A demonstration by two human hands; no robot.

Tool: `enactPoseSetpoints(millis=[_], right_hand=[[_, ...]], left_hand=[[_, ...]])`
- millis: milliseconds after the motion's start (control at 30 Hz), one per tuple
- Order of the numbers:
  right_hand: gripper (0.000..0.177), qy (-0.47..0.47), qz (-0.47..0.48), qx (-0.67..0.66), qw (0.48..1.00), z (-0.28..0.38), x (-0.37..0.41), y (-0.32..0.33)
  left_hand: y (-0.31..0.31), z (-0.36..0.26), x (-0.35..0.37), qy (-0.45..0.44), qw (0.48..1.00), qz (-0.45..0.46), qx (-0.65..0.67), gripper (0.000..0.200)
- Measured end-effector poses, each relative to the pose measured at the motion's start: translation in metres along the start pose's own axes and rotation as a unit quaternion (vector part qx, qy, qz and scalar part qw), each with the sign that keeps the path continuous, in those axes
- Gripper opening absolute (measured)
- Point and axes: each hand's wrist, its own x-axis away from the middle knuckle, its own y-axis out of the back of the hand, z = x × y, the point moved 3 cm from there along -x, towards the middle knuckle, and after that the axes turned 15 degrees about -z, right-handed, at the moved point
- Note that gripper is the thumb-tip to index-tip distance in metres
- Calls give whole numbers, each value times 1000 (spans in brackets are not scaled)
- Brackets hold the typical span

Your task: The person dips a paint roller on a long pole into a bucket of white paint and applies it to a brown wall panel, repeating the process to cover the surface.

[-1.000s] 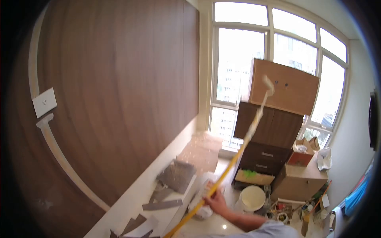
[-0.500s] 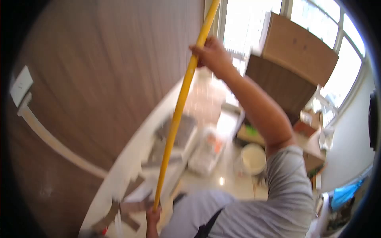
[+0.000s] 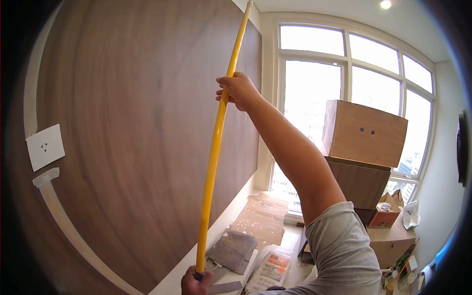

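Head view, close to the wall: yellow pole (image 3: 211,167) stands near-upright and reaches the upper frame edge. Right hand (image 3: 239,92) is closed round it high up, arm stretched. Left hand (image 3: 196,282) is wrapped about the bottom end. The wide-spaced grip probably steadies so long a shaft. Pole is slim, round and glossy. Behind it, a matte wood-grain panel (image 3: 137,123). White socket plate (image 3: 45,146) at left, plywood cabinet box (image 3: 366,132) by the window.

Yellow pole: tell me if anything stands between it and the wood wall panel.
Nothing visible does. The yellow pole, held by the right hand above and the left hand below, crosses bare wood wall panel.
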Motion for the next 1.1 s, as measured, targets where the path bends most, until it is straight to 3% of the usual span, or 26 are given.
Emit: enactPoseSetpoints(millis=[67,167,467,1100], right_hand=[[42,4,8,4,1000,5,-8,-14],[43,12,11,16,1000,16,-19,-28],[46,33,14,-16,999,9,-48,-43],[43,-31,-10,-27,999,-96,-173,26]], left_hand=[[-2,-29,-41,-72,991,-35,-111,29],[-9,-40,-90,-34,996,-29,-73,39],[-63,-108,-185,-8,996,29,82,31],[-234,-140,-347,-46,995,53,70,23]])
